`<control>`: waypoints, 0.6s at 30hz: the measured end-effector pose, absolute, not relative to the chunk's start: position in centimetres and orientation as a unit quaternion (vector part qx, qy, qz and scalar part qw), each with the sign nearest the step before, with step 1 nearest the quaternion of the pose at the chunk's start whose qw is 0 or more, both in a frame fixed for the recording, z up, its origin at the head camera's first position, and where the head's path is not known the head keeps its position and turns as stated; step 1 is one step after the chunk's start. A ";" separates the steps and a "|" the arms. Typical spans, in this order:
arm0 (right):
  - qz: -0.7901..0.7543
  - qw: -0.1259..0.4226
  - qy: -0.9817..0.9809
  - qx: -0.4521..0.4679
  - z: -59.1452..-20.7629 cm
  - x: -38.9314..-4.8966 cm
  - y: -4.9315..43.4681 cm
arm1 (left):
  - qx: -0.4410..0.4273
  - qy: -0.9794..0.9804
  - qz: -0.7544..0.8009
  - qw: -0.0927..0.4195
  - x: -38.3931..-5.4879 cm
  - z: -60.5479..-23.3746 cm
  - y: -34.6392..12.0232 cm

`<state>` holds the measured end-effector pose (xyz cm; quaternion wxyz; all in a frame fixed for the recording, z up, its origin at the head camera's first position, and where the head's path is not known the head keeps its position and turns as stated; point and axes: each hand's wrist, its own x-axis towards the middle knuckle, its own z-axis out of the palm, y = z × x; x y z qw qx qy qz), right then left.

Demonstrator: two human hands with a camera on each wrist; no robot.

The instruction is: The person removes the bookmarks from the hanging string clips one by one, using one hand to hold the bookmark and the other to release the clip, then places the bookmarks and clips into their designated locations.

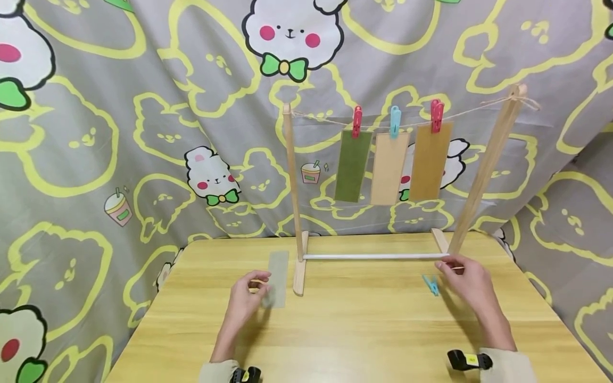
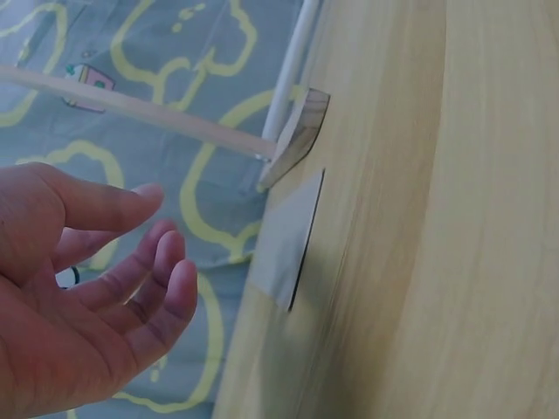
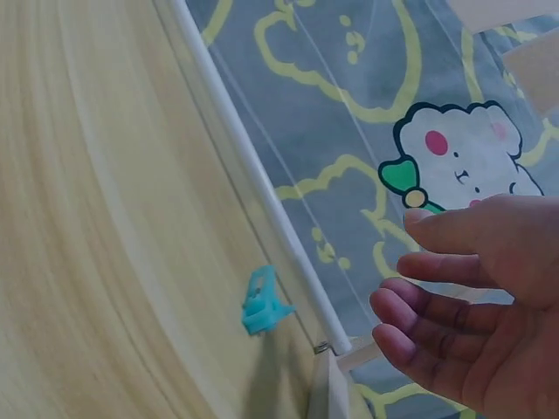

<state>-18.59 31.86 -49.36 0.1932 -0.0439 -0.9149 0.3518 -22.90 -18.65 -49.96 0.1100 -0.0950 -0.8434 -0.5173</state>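
My left hand [image 1: 246,299] hovers beside a grey-green strip of card [image 1: 279,276] lying on the table's left part. In the left wrist view its fingers are loosely bent with a gap to the thumb, and the strip [image 2: 286,240] lies apart from them. On the right, my right hand [image 1: 468,281] is held over the table near a light-blue clothespin [image 1: 432,285]. The right wrist view shows that hand [image 3: 472,301] with relaxed fingers and nothing between them; the clothespin [image 3: 265,304] lies on the wood, untouched.
A wooden stand has two posts [image 1: 293,186], a white bottom rod [image 1: 373,256] and a sagging string [image 1: 460,115]. Green [image 1: 353,167], beige [image 1: 389,170] and tan [image 1: 431,162] cards hang from it by clothespins. A patterned curtain [image 1: 163,127] rises behind the table [image 1: 345,330].
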 end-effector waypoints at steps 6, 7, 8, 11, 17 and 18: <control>0.346 0.233 -0.909 -0.032 -47.8 -18.5 32.4 | -0.102 -0.832 -0.536 0.098 -23.0 -49.8 -17.9; 0.346 0.240 -0.907 -0.028 -47.6 -18.5 32.3 | -0.101 -0.832 -0.536 0.099 -23.0 -49.8 -17.9; 0.348 0.246 -0.904 -0.026 -47.5 -18.5 32.2 | -0.101 -0.832 -0.536 0.101 -22.9 -49.7 -17.9; 0.359 0.266 -0.894 -0.011 -47.1 -18.7 31.6 | -0.098 -0.834 -0.532 0.112 -22.7 -49.3 -17.9; 0.373 0.288 -0.882 0.016 -46.7 -18.4 30.2 | -0.100 -0.827 -0.539 0.122 -22.3 -48.7 -17.3; 0.373 0.291 -0.881 0.019 -46.6 -18.4 30.1 | -0.103 -0.825 -0.541 0.123 -22.3 -48.7 -17.0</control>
